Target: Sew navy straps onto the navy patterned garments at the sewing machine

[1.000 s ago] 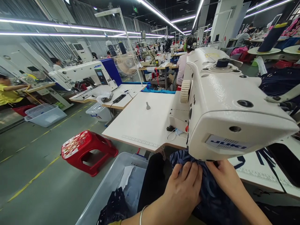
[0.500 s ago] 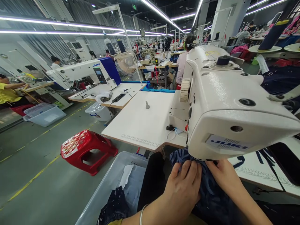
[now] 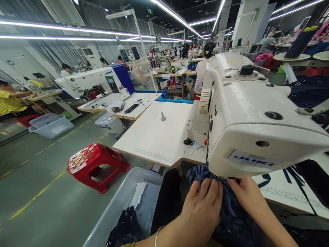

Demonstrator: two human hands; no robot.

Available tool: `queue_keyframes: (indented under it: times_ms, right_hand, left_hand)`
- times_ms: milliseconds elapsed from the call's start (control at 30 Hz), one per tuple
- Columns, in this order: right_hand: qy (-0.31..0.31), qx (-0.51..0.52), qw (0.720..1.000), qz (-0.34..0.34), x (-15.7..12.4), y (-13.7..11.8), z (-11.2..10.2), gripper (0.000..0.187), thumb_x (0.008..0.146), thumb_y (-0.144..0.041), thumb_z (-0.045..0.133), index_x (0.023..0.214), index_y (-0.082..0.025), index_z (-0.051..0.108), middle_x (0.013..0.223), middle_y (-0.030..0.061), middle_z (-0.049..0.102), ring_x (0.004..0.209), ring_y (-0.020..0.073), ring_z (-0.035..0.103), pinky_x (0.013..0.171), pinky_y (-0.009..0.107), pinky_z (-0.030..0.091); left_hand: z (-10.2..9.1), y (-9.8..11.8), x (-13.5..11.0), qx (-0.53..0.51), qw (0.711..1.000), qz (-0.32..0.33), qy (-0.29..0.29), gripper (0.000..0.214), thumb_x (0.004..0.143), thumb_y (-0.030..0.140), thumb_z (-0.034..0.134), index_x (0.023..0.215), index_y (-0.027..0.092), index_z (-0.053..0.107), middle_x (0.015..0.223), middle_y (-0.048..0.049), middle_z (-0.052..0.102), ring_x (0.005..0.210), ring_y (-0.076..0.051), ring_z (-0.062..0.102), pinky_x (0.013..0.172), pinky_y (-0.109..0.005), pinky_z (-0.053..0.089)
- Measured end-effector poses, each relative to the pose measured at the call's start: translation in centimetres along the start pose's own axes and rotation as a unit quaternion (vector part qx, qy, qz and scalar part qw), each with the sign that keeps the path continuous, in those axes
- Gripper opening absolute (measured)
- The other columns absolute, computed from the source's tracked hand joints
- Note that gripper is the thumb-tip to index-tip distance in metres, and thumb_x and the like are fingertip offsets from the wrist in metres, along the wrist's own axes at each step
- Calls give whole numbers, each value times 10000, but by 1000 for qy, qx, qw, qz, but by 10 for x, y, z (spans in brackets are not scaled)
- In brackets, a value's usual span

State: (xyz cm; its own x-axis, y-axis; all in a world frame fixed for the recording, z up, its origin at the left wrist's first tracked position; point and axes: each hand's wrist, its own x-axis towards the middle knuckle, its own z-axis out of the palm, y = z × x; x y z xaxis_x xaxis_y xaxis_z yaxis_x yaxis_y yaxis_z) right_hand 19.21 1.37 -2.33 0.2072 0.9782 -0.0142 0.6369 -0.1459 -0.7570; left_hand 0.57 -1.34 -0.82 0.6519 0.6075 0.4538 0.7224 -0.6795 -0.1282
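Observation:
A dark blue patterned fabric [image 3: 231, 209] hangs below the head of a white JUKI sewing machine [image 3: 257, 113]. My left hand [image 3: 203, 209] is closed on the fabric, its fingers bent together just left of the machine head. To the right, my right hand [image 3: 244, 192] pinches the same fabric, with its fingertips partly hidden under the machine's edge. The needle area is out of sight behind the machine head.
A white table [image 3: 151, 133] extends beyond the machine. Left of my leg stands a clear plastic bin [image 3: 113, 206] with dark fabric inside. A red stool [image 3: 100, 164] is on the floor. A black phone [image 3: 315, 181] lies at right. Other people sit at machines farther off.
The whole view has shifted slightly right and down. Both hands stay on the fabric in almost the same place under the machine head.

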Motion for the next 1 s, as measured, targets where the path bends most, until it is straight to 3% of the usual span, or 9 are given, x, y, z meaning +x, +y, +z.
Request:
queue_keyframes:
  times_ms: [133,267,367,567,700,833,900,1000]
  right_hand:
    - [20,42,999,-14,2,1,5,300,815,-490,473,784,-215,591,534,1,524,519,212,519,518,301,386]
    - [47,69,996,-39,5,-1,7,268,838,-447,452,853,-220,594,624,16,590,596,214,557,604,308,439]
    - [58,104,992,-46,8,6,8,279,888,-463,434,925,-222,568,700,11,608,654,201,561,657,300,453]
    - [47,130,990,-31,5,43,7,322,933,-516,368,863,-225,488,804,16,553,751,197,520,715,310,419]
    - [-21,128,992,3,-6,67,4,406,934,-561,367,762,-223,513,735,11,549,730,206,518,725,326,390]
    - [-102,147,983,42,-22,77,7,496,882,-605,469,578,-214,461,566,-23,459,585,171,458,606,295,357]
    - [-111,172,977,54,-27,77,8,478,864,-611,496,608,-208,468,580,-35,439,580,154,440,582,276,356]
    - [-90,225,968,66,-31,75,2,417,878,-610,472,820,-204,545,683,-32,498,652,150,490,626,255,408]
  left_hand:
    - [6,-2,0,-6,997,-19,71,365,944,252,401,1219,158,622,1198,-20,652,1104,-188,504,949,-340,317]
    - [15,-6,1,-22,990,-28,140,361,879,170,416,1136,172,669,1104,-25,693,1049,-198,542,915,-349,340]
    - [19,-9,1,-22,993,-21,118,395,813,165,480,1164,176,659,1120,-27,689,1051,-216,547,918,-355,355]
    - [22,-11,-2,-2,996,-2,91,434,796,151,503,1209,180,634,1144,-43,667,1055,-232,545,919,-358,384]
    - [24,-9,-1,16,997,12,80,410,818,162,517,1212,171,629,1149,-65,649,1061,-245,536,908,-355,411]
    - [22,-6,1,28,996,20,79,395,849,125,495,1221,174,620,1145,-51,648,1058,-235,537,908,-347,414]
    - [19,-7,1,34,996,23,75,403,863,120,490,1247,177,599,1153,-40,647,1066,-232,537,909,-346,414]
    - [18,-12,-1,16,998,44,50,436,876,242,538,1303,153,549,1203,-72,623,1099,-251,532,927,-355,426]
